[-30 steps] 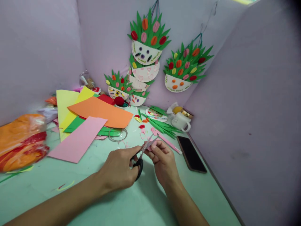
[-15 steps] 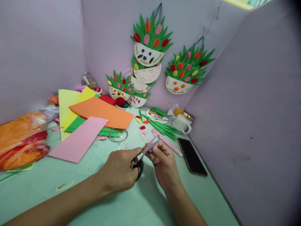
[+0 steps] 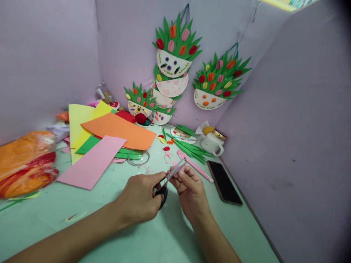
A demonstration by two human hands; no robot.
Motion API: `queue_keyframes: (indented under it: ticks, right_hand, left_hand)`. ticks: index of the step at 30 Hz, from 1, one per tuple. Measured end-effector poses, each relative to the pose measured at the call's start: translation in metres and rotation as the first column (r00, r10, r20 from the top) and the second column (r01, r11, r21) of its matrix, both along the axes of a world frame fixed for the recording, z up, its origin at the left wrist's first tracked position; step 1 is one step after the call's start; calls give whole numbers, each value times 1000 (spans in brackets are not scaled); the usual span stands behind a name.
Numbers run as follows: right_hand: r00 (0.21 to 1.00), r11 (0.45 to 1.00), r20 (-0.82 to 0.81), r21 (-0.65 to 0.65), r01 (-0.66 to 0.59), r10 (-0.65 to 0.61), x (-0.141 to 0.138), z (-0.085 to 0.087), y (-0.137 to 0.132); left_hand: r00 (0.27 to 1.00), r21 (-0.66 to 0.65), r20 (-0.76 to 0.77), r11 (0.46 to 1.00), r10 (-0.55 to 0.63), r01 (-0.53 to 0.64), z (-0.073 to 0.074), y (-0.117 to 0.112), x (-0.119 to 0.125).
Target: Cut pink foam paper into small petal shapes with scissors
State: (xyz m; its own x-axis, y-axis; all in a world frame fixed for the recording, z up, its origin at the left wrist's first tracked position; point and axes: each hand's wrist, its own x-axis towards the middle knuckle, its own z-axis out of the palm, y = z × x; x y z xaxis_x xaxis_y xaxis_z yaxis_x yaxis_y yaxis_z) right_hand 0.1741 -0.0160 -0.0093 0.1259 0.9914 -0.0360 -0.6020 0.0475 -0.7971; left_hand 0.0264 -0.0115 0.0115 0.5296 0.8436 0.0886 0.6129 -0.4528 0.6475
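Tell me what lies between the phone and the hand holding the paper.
Head view: a pink pencil lies slantwise on the table between the phone and the right hand.

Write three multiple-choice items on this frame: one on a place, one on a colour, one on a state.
1. Where does the phone lie?
A. On the table right of the hands
B. Under the orange sheet
C. Inside the mug

2. What colour is the paper sheet nearest the left hand?
A. Blue
B. Pink
C. White

3. What is the left hand doing with the scissors?
A. Leaving them flat on the table
B. Gripping their black handles
C. Hanging them on the wall

Answers: 1 A, the dark phone lies by the right wall, beyond the right hand. 2 B, the closest sheet is pink. 3 B, fingers pass through the handles, blades at the pink scrap.
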Motion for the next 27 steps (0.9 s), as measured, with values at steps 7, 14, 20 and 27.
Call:
queue_keyframes:
  ticks: [7, 14, 20, 27]
  right_hand:
    - [1000, 1000, -4, -3, 21, -21, 0, 0, 0]
    - [989, 998, 135, 10, 54, -55, 3, 3, 0]
    - [965, 995, 256, 92, 36, -59, 9, -2, 3]
    - [955, 989, 291, 147, 8, -51, 9, -4, 3]
  left_hand:
    - [1000, 14, 27, 1000, -1, 0, -5, 1, 0]
    - [995, 36, 56, 996, 82, -84, -6, 10, -5]
    - [1000, 45, -29, 999, -11, 13, 7, 9, -9]
    - [998, 75, -36, 996, -43, 45, 0, 8, -7]
